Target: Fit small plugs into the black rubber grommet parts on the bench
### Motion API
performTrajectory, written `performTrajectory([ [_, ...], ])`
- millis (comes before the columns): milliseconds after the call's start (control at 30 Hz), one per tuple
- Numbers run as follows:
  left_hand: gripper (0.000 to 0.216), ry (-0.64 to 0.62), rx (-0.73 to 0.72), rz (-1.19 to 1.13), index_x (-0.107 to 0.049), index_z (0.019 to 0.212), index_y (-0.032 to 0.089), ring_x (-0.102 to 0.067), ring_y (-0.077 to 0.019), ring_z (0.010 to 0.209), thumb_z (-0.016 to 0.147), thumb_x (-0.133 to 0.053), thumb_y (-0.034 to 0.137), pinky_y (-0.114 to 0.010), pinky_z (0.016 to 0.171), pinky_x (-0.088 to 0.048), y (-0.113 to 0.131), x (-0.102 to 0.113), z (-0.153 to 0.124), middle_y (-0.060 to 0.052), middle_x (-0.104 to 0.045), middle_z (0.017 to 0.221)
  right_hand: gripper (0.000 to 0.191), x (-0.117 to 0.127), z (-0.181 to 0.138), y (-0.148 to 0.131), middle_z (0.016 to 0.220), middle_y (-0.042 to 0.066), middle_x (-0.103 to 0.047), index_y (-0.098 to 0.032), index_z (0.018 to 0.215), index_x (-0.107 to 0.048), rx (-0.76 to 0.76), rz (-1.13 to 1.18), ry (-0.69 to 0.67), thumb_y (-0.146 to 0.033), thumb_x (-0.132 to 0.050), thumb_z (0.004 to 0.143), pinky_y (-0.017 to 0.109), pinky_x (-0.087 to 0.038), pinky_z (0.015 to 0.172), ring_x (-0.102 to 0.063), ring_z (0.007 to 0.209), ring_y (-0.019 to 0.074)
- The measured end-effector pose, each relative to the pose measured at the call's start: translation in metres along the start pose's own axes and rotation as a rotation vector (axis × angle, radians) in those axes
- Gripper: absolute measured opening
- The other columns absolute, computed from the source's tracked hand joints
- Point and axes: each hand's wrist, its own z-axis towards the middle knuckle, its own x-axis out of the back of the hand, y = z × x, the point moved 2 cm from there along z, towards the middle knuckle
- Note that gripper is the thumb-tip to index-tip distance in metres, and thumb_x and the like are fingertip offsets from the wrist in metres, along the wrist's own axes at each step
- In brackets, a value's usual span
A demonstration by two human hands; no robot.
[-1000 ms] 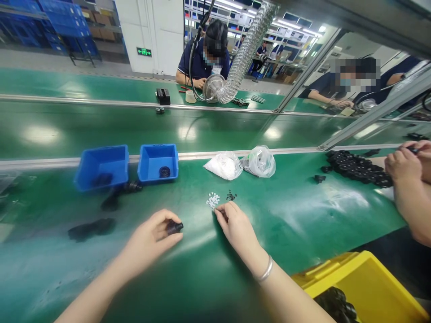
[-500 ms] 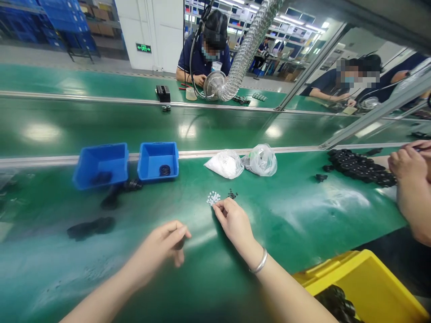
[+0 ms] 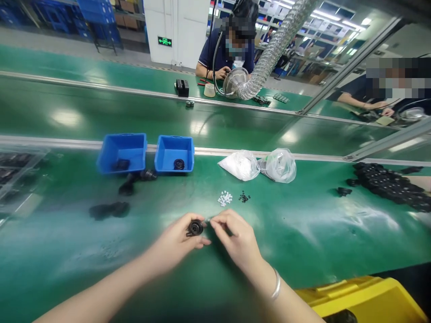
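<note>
My left hand [image 3: 178, 240] is closed around a small round black plastic part [image 3: 195, 228], its ringed open face turned up towards me. Just to the right, the thumb and index finger of my right hand [image 3: 235, 231] pinch a tiny pale piece [image 3: 208, 220], blurred at the fingertips and close beside the black part. Beyond my right hand lies a loose pile of small white pieces [image 3: 225, 198]. A smaller pile of tiny black pieces [image 3: 244, 196] sits to the right of it.
Two blue bins [image 3: 174, 153] with black parts stand at the back left, more black parts [image 3: 109, 210] before them. Behind the piles are a bag of white pieces [image 3: 240, 166] and another clear bag [image 3: 281, 166]. A black heap [image 3: 387, 184] lies right; a yellow crate [image 3: 367, 300] stands lower right.
My right hand has come back from the white pile towards my left hand. The left hand has turned and moved right, bringing the black part into view. The camera view has shifted.
</note>
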Motion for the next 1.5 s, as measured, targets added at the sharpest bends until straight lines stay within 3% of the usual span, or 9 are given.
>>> performTrajectory([
  [167, 0.039, 0.081, -0.066, 0.34, -0.047, 0.124, 0.024, -0.059, -0.0236, 0.109, 0.086, -0.054, 0.024, -0.039, 0.094, -0.049, -0.001, 0.002, -0.004, -0.008, -0.056, 0.122, 0.012, -0.018, -0.008, -0.014, 0.084, 0.005, -0.06, -0.019, 0.096, -0.059, 0.155, -0.094, -0.074, -0.014, -0.049, 0.093, 0.03, -0.049, 0.071, -0.058, 0.079, 0.016],
  [300, 0.037, 0.09, -0.105, 0.556, -0.05, 0.122, 0.024, -0.057, -0.0232, 0.109, 0.085, -0.049, 0.018, -0.039, 0.095, -0.048, 0.006, 0.002, -0.007, -0.007, -0.057, 0.122, 0.014, -0.022, -0.011, -0.016, 0.086, 0.006, -0.06, -0.017, 0.101, -0.059, 0.226, -0.192, -0.121, -0.012, -0.048, 0.093, 0.032, -0.049, 0.071, -0.057, 0.08, 0.0173],
  [533, 0.041, 0.072, -0.15, 0.641, -0.049, 0.123, 0.024, -0.057, -0.0224, 0.112, 0.084, -0.046, 0.012, -0.039, 0.097, -0.048, 0.005, 0.001, -0.008, -0.007, -0.058, 0.124, 0.012, -0.021, -0.015, -0.025, 0.086, 0.009, -0.062, -0.011, 0.098, -0.06, 0.356, -0.379, -0.155, -0.009, -0.051, 0.091, 0.034, -0.045, 0.064, -0.053, 0.075, 0.0189],
  [767, 0.04, 0.021, -0.199, 0.689, -0.05, 0.122, 0.022, -0.055, -0.0203, 0.115, 0.084, -0.044, 0.011, -0.036, 0.1, -0.047, 0.006, 0.001, -0.009, -0.006, -0.058, 0.124, 0.016, -0.021, -0.014, -0.022, 0.08, 0.006, -0.059, -0.014, 0.096, -0.061, 0.296, -0.283, -0.202, -0.012, -0.046, 0.093, 0.032, -0.045, 0.065, -0.053, 0.073, 0.0172],
  [967, 0.033, -0.021, -0.172, 0.649, -0.051, 0.12, 0.023, -0.055, -0.0225, 0.116, 0.087, -0.044, 0.02, -0.037, 0.098, -0.048, 0.008, -0.001, -0.008, -0.008, -0.057, 0.125, 0.019, -0.017, -0.012, -0.026, 0.089, 0.007, -0.065, -0.016, 0.104, -0.062, 0.242, -0.161, -0.166, -0.014, -0.045, 0.095, 0.031, -0.049, 0.071, -0.058, 0.081, 0.017],
  [1067, 0.028, -0.025, -0.115, 0.533, -0.052, 0.116, 0.025, -0.059, -0.0227, 0.111, 0.089, -0.047, 0.029, -0.036, 0.095, -0.05, 0.007, -0.003, -0.006, -0.007, -0.058, 0.12, 0.017, 0.006, -0.003, -0.009, 0.088, 0.005, -0.066, -0.02, 0.097, -0.064, 0.175, -0.082, -0.114, -0.019, -0.047, 0.094, 0.029, -0.05, 0.073, -0.06, 0.081, 0.0158],
  [1200, 0.028, -0.035, -0.027, 0.376, -0.05, 0.115, 0.027, -0.064, -0.0225, 0.106, 0.089, -0.048, 0.037, -0.034, 0.094, -0.051, 0.003, -0.003, -0.004, -0.006, -0.054, 0.122, 0.018, 0.058, 0.004, 0.053, 0.075, 0.004, -0.064, -0.019, 0.086, -0.063, -0.257, -0.293, 0.229, -0.028, -0.049, 0.094, 0.031, -0.05, 0.069, -0.06, 0.071, 0.0166],
  [1333, 0.029, -0.054, 0.023, 0.325, -0.049, 0.117, 0.028, -0.064, -0.0237, 0.107, 0.089, -0.049, 0.037, -0.036, 0.095, -0.049, -0.003, -0.002, -0.003, -0.006, -0.052, 0.124, 0.015, 0.076, 0.003, 0.097, 0.081, 0.006, -0.066, -0.018, 0.089, -0.065, -0.326, -0.391, 0.165, -0.028, -0.055, 0.089, 0.033, -0.05, 0.068, -0.062, 0.073, 0.0198],
  [1500, 0.032, -0.057, 0.041, 0.295, -0.049, 0.119, 0.028, -0.064, -0.0241, 0.106, 0.088, -0.052, 0.036, -0.037, 0.095, -0.049, -0.008, -0.002, -0.002, -0.006, -0.054, 0.121, 0.017, 0.065, 0.006, 0.097, 0.084, 0.007, -0.064, -0.018, 0.087, -0.064, -0.285, -0.415, 0.114, -0.028, -0.051, 0.091, 0.033, -0.048, 0.073, -0.06, 0.079, 0.0207],
])
